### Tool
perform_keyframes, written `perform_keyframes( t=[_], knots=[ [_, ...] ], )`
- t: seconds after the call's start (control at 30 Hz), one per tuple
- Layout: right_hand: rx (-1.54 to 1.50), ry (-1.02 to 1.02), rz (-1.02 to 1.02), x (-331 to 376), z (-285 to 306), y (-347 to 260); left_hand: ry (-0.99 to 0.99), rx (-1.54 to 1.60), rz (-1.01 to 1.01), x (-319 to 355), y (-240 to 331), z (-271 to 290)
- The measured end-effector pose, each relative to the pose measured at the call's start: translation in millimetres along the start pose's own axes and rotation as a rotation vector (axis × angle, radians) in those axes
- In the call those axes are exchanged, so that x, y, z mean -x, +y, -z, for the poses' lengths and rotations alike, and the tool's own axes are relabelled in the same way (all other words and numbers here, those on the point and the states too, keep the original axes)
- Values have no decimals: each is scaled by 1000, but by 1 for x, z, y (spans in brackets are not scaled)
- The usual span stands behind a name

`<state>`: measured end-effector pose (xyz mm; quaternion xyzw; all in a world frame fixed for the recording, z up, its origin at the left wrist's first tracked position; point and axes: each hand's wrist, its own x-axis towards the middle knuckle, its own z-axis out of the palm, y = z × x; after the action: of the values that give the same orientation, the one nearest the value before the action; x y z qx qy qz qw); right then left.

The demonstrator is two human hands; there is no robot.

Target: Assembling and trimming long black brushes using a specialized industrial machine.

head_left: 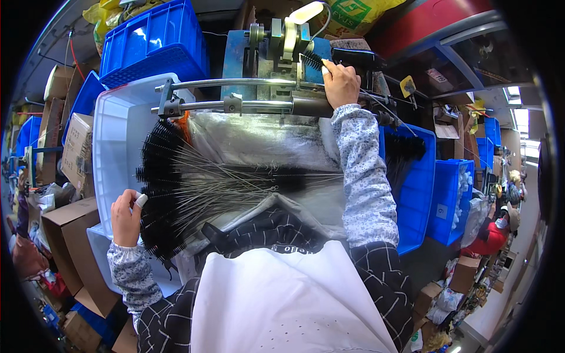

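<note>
The right hand [342, 85] reaches to the far side, its fingers and thumb closed on the near end of a short black-bristled brush [312, 59]. That brush lies at the right of a blue-and-grey metal machine [253, 59], just beside its pale upright wheel [289, 40]. The left hand [125, 219] is at the left, half curled, with a white cover [141, 200] on one digit; its fingertips touch a thick fan of black brush heads [163, 194], but whether they grip one I cannot tell.

Thin silvery wire stems [218, 179] run from those heads rightward across the person's lap, over a pale grey cloth [253, 138]. Two round metal bars [253, 106] cross from left to right between the cloth and the machine. A large translucent white plastic tub [118, 141] stands at the left, behind the fan of brush heads, with a blue plastic crate [147, 44] at its far side. At the right, past the right forearm, a blue plastic bin [415, 203] contains more black brushes [403, 148]; farther right stands another blue bin [445, 203] with pale pieces inside.
</note>
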<state>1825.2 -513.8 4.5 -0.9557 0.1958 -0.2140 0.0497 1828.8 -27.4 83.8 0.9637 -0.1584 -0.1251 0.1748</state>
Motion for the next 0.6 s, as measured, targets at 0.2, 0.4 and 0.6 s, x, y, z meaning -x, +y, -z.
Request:
perform_keyframes(
  t=[0.2,0.4,0.6],
  knots=[
    [45,0,50,-14,-19,10,255,60,-21,-6,3,-3],
    [99,16,123,-17,-19,18,483,316,-270,-7,13,7],
    [51,-102,-204,6,-6,29,621,505,-359,-27,15,9]
  ],
)
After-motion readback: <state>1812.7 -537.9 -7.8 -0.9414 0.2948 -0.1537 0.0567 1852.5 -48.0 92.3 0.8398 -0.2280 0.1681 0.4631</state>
